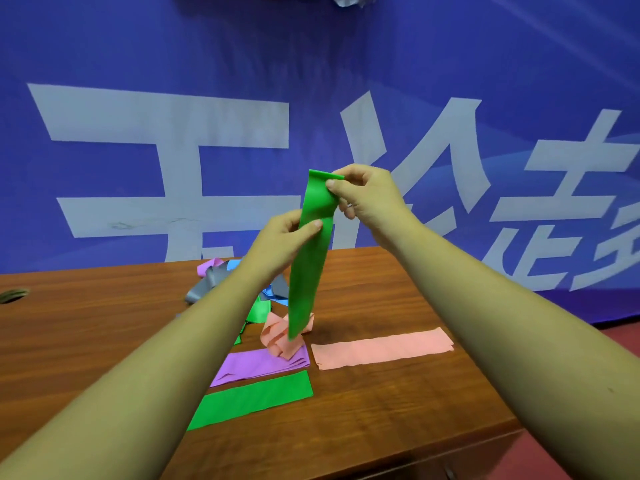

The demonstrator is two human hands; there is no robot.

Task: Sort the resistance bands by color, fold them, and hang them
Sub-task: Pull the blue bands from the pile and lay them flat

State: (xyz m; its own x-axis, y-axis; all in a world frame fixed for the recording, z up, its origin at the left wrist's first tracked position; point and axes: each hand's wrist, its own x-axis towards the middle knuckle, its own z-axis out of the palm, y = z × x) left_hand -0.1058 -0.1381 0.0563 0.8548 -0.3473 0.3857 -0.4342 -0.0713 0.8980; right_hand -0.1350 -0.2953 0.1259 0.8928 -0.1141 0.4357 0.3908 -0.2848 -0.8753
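Above the table (398, 393), your right hand (367, 195) pinches the green band (310, 271) at its top edge while your left hand (280, 242) pinches it lower down, letting it hang straight, likely to fold it evenly over the folded stacks.

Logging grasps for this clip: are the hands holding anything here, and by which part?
Both hold one green band, which hangs down. The right hand pinches its top end; the left hand pinches it a little lower, at its left edge.
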